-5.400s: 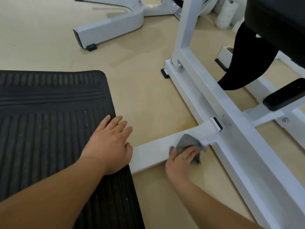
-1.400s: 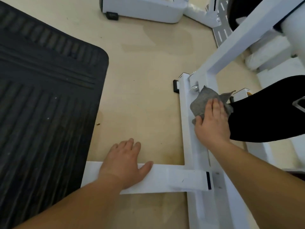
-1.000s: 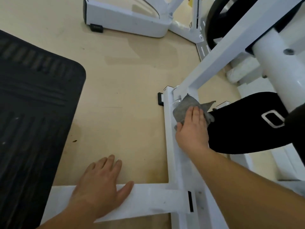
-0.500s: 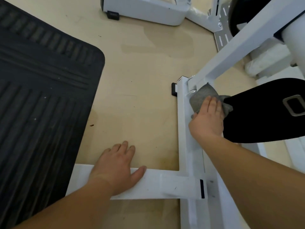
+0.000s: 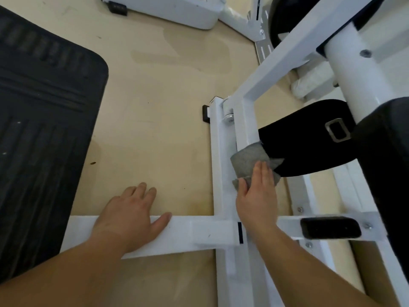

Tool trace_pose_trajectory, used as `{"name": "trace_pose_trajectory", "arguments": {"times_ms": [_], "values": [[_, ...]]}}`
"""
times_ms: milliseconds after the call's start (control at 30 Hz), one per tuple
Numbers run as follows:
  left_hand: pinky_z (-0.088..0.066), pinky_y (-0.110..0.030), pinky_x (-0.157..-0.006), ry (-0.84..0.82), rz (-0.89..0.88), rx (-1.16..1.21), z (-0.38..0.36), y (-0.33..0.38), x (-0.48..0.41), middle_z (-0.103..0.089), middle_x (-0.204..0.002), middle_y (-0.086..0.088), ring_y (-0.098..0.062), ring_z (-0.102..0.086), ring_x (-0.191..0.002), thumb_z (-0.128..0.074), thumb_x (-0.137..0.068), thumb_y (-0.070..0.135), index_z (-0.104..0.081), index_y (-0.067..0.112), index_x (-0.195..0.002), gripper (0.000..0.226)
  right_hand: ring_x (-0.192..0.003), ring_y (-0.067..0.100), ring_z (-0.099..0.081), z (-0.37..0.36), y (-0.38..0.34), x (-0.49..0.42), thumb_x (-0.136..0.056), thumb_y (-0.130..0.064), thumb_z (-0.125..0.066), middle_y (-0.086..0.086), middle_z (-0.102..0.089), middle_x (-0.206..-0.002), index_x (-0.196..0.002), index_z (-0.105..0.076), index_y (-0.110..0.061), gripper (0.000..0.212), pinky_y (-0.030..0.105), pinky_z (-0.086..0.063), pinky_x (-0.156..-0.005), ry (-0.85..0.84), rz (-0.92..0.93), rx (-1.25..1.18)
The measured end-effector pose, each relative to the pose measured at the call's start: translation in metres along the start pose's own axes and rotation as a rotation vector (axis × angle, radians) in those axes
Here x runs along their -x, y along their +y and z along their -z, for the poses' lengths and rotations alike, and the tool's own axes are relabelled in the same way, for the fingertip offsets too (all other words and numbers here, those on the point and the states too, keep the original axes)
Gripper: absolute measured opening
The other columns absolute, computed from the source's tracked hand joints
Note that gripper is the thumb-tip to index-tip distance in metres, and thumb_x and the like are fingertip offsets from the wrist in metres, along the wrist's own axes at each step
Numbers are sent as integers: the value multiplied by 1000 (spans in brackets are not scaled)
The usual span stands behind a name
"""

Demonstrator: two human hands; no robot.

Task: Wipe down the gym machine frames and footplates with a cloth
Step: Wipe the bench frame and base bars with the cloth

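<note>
1. The cloth point(image 5: 247, 160) is plain grey.
2. The frame point(image 5: 218, 165) is white, with a black end cap point(image 5: 206, 114) at its far end.
3. The mat point(image 5: 39, 129) on the left is black with ribbed stripes.
4. The floor point(image 5: 155, 107) is pale tan, stained brownish near the frame.
5. The pad point(image 5: 305, 138) on the right is black, and its buckle point(image 5: 337, 130) is silver.
6. The far machine base point(image 5: 177, 9) is white.

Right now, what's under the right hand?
The right hand presses a crumpled grey cloth onto the white metal machine frame. The frame surface beneath the cloth is covered and cannot be seen.

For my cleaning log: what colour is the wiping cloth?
Plain grey cloth, clearest in the head view.
</note>
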State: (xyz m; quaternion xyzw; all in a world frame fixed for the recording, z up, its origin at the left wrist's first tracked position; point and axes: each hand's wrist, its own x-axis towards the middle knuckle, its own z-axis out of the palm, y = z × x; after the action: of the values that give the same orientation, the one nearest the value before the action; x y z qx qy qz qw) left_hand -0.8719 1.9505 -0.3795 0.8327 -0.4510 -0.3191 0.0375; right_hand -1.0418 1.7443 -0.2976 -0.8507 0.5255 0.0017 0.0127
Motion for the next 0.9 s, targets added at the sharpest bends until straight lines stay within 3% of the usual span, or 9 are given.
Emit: {"name": "trace_pose_trajectory", "arguments": {"times_ms": [133,233,367,567,700,900], "values": [[-33,-41,-117,7,-5,-12,0,1,0,-14,-170,-1,-22,-21,-153,-15,-92,80,-14,27,-163,89,-156,21,-16,7,23,71,-106,-51,-28,-2,-6,-172,-165,-1,-23,71,40,-26,-123,-60,-150,-42],[-34,-41,-116,11,-7,-24,0,1,0,-16,-170,-1,-22,-22,-152,-14,-92,80,-16,27,-162,88,-158,19,-1,4,32,72,-107,-47,-25,-2,2,-173,-164,4,-21,70,37,-9,-129,-106,-126,-12],[-32,-41,-118,6,-4,-43,-2,1,-1,-13,-170,0,-22,-20,-153,-13,-92,79,-13,27,-163,88,-157,19,14,-4,21,28,-101,-50,-9,0,11,-172,-164,8,-19,72,39,3,-129,-67,26,77],[-30,-40,-118,-8,0,-27,0,2,-2,-10,-171,0,-22,-17,-154,-13,-91,81,-12,28,-163,89,-158,29,6,-7,-8,-47,-100,-43,-7,9,0,-172,-164,-3,-12,71,48,-4,-129,4,216,228],[-31,-41,-118,-13,-2,-31,1,1,-3,-11,-171,0,-22,-18,-154,-13,-91,81,-12,28,-163,90,-157,25,16,-5,-11,-80,-108,-37,-18,4,10,-172,-164,0,-11,64,44,4,-128,-55,352,367],[-23,-43,-122,-42,-15,-16,2,-1,-5,-6,-172,-2,-25,-14,-154,-13,-92,80,-6,26,-164,90,-157,25,17,4,-30,-128,-105,-46,-17,4,1,-173,-163,-10,-6,71,43,6,-128,-106,470,521]]}}
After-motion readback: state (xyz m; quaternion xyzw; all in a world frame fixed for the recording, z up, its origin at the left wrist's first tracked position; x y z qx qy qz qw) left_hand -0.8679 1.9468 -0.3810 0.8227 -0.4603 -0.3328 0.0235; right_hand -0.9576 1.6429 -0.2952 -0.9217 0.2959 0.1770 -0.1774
